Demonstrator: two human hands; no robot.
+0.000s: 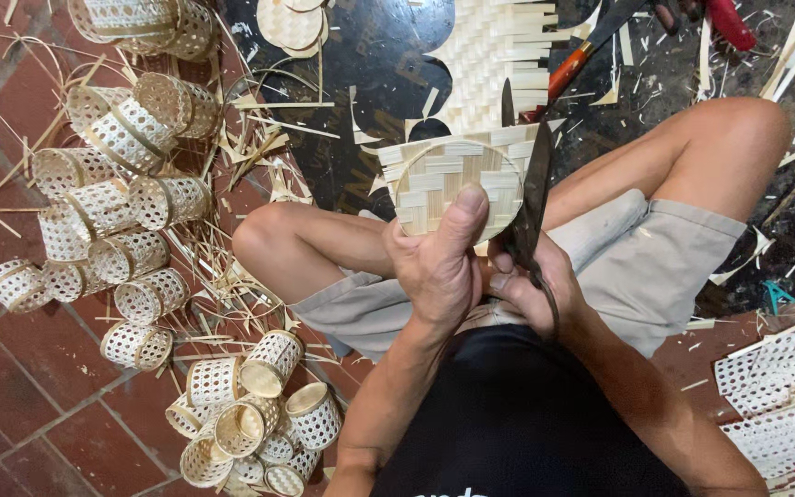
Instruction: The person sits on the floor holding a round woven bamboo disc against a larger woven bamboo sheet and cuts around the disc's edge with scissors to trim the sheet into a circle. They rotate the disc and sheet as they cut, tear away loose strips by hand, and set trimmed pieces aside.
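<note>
From the head camera, about two dozen small open-weave bamboo cylinders (pixel 144 198) lay on the brick floor (pixel 11 387) at the person's left; an exact count was not possible. One woven bamboo mat piece (pixel 448 179) was held above the knees. The left hand (pixel 439 262) gripped it, thumb pressed flat on its face. The right hand (pixel 531 285) was closed around one pair of dark shears (pixel 534 189), blades up along the mat's right edge.
</note>
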